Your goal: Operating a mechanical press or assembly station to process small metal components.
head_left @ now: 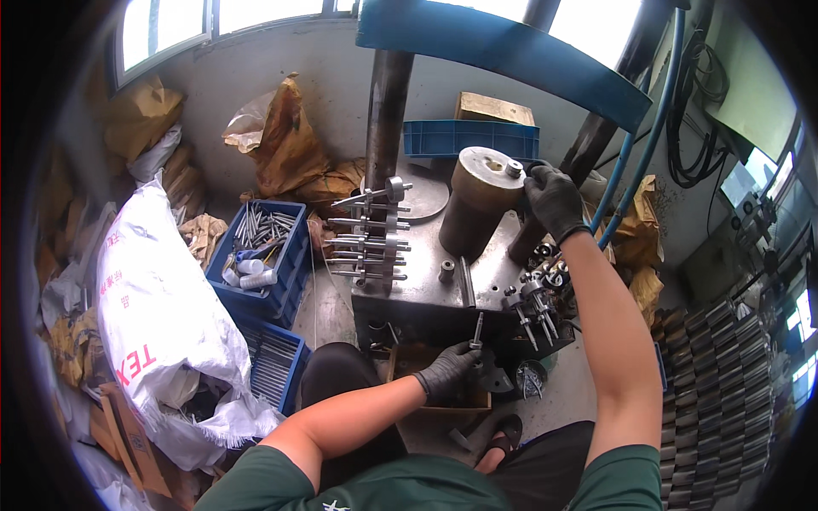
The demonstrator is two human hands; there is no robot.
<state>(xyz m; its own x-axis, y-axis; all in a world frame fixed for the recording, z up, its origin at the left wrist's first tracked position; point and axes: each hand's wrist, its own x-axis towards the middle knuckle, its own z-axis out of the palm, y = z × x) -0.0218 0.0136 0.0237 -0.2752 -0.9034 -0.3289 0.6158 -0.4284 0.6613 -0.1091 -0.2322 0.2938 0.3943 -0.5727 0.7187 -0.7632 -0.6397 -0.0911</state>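
My left hand (450, 371), in a dark glove, grips a slim stepped metal shaft (478, 330) that points upward in front of the press table (400, 308). A dark flat disc-shaped part (493, 376) shows just beside that hand. On the table stands a thick steel cylinder (477, 204). My right hand (554, 201), gloved too, is at the top right rim of the cylinder with its fingers curled. A small metal collar (514, 169) lies on the cylinder's top, right by those fingertips. Whether the fingers hold anything is hidden.
A rack of shafts (388, 230) stands at the table's left, near a press column (390, 119). A small bushing (446, 271) and a metal bar (466, 283) lie on the table. Shaft assemblies (535, 300) sit at its right edge. Blue crates (292, 294) and a white sack (170, 294) are left.
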